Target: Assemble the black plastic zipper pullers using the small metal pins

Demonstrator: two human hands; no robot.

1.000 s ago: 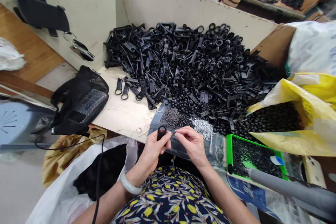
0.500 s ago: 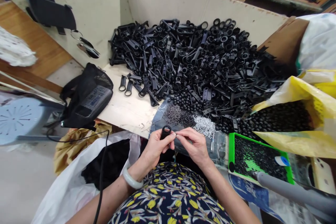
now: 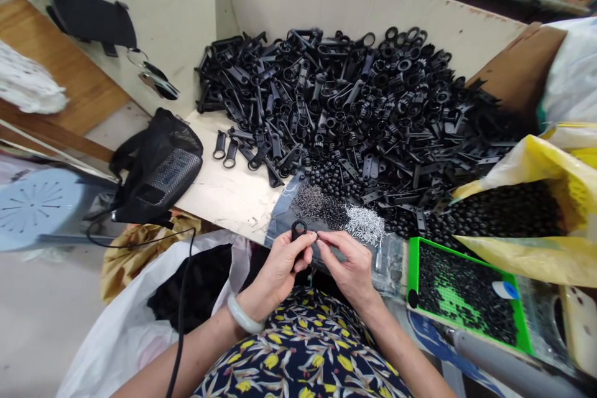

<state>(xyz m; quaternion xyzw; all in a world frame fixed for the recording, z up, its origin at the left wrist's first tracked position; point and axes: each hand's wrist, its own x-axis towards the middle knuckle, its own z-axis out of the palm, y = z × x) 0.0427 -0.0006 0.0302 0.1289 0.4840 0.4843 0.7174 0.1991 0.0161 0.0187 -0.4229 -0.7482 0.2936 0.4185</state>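
Note:
A black ring-ended plastic part point(image 3: 299, 229) is gripped in my left hand point(image 3: 281, 264), its ring showing above the fingers. The thumb and index finger of my right hand point(image 3: 347, 260) are pinched close beside it; whatever they hold is too small to make out. Just beyond my hands lie a heap of small silver pins point(image 3: 364, 224) and a heap of tiny grey-brown pieces point(image 3: 308, 200). A large pile of black plastic parts point(image 3: 317, 93) covers the worktop behind them.
A green tray point(image 3: 413, 267) of small black pieces stands at the right, near a yellow bag point(image 3: 517, 261) with black balls. A black mesh bag point(image 3: 163, 168) and hanging keys point(image 3: 158, 82) are at the left. Below is a white sack point(image 3: 112, 329).
My hands have shifted slightly right and down in view, still close together. The black part's ring has turned a little. The whole scene has shifted slightly with the camera.

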